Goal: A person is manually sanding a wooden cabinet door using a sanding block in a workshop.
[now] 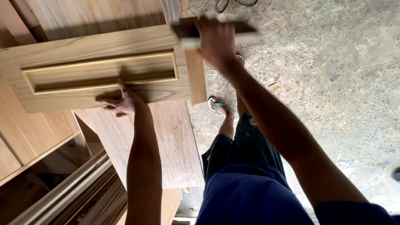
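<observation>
A light wooden door panel [96, 46] with a recessed rectangular centre lies at the upper left. My left hand [121, 102] presses flat on its near edge, fingers spread. At the panel's right end my right hand [214, 41] grips a dark flat wooden piece [246, 28], blurred by motion, held over the panel's end rail [196, 77]. My forearms reach up from the bottom of the head view.
A wide plank [175, 141] lies under the panel. More boards and thin strips [75, 191] are stacked at the lower left. Rough concrete floor [333, 83] fills the right side, with a small wood offcut [273, 86] on it. My sandalled foot [218, 106] stands below the panel.
</observation>
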